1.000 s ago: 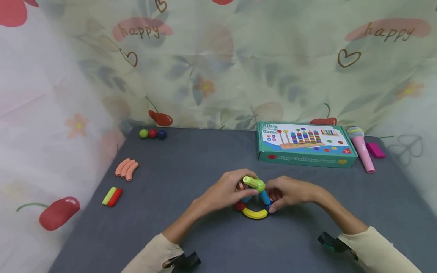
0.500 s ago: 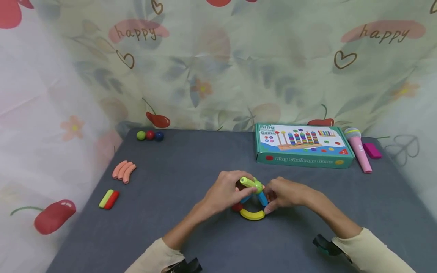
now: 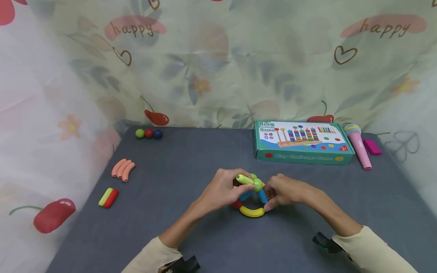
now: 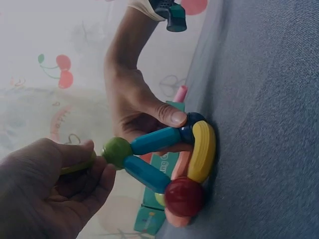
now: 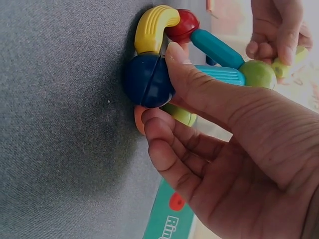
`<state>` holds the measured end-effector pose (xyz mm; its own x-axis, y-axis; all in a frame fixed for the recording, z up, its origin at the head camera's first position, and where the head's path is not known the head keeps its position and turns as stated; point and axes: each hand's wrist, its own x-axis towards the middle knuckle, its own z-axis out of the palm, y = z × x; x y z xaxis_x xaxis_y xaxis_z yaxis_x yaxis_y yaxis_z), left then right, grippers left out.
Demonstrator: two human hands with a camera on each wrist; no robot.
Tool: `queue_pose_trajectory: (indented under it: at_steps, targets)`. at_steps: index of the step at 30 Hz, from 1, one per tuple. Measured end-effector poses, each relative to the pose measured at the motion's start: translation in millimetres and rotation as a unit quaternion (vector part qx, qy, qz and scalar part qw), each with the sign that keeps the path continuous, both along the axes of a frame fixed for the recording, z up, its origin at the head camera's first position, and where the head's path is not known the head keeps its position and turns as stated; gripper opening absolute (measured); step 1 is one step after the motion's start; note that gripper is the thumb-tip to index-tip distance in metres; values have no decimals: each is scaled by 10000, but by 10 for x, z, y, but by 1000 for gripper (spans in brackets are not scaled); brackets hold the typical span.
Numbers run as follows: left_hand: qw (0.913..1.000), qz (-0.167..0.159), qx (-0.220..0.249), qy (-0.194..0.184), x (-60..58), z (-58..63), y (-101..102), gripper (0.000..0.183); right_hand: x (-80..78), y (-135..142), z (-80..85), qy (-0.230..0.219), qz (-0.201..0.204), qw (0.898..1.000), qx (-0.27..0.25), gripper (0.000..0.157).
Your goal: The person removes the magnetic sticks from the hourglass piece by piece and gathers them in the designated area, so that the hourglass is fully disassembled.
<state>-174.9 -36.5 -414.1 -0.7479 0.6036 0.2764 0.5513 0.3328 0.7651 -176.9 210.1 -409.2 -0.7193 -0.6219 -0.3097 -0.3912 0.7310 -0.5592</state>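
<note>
A magnetic ball-and-stick frame stands on the table. Its base includes a yellow curved stick [image 3: 252, 213], a red ball [image 4: 184, 197] and a dark blue ball [image 5: 144, 82]. Two blue sticks [image 4: 155, 140] slope up to a light green ball [image 4: 117, 152]. My left hand [image 3: 222, 191] pinches a lime-green stick [image 3: 244, 179] against that green ball; whether they touch is hidden by the fingers. At the right of the base, my right hand [image 3: 288, 189] pinches the dark blue ball between thumb and fingers. Behind, part of a pink curved stick [image 4: 180, 164] shows.
Green, red and blue balls [image 3: 148, 133] lie at the back left. Pink curved sticks [image 3: 123, 169] and a green and a red stick [image 3: 108, 198] lie along the left edge. A ring game box [image 3: 304, 143], pink toy microphone [image 3: 359, 148] and magenta block [image 3: 372, 147] sit back right.
My left hand has tipped the lime-green stick slightly and shifted it a little left at the green ball. My right hand stays at the dark blue ball. The view has moved slightly.
</note>
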Motion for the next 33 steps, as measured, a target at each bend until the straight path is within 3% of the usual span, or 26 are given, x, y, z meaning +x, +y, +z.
queue_pose_trajectory:
  at_steps: [5, 10, 14, 17, 21, 26, 29, 33]
  targets:
    - [9996, -77, -231, 135, 42, 61, -100, 20, -2, 1, -14, 65, 62, 10000, 28, 24]
    - [9962, -171, -808, 280, 187, 169, -405, 16, -7, -6, -36, -93, -1, 9999, 67, 23]
    - [9910, 106, -1282, 377, 254, 244, -800, 17, -12, -15, -35, -130, -46, 9999, 82, 22]
    - [9826, 540, -1704, 502, 264, 254, -1152, 22, -14, -33, -22, -115, -69, 9998, 148, 22]
    - [9613, 1393, -2376, 46, 259, 213, -1636, 19, -6, -51, 0, -156, -179, 9993, 285, 22]
    - [9180, 2234, -3162, -858, 258, 106, -2176, 45, 3, -79, 11, -226, -228, 9989, 352, 22]
    - [8967, 2513, -3521, -941, 258, 20, -2402, 56, 7, -85, 13, -236, -218, 9989, 334, 22]
    - [8730, 2801, -3883, -923, 259, -76, -2569, 52, 2, -82, 16, -216, -163, 9992, 304, 22]
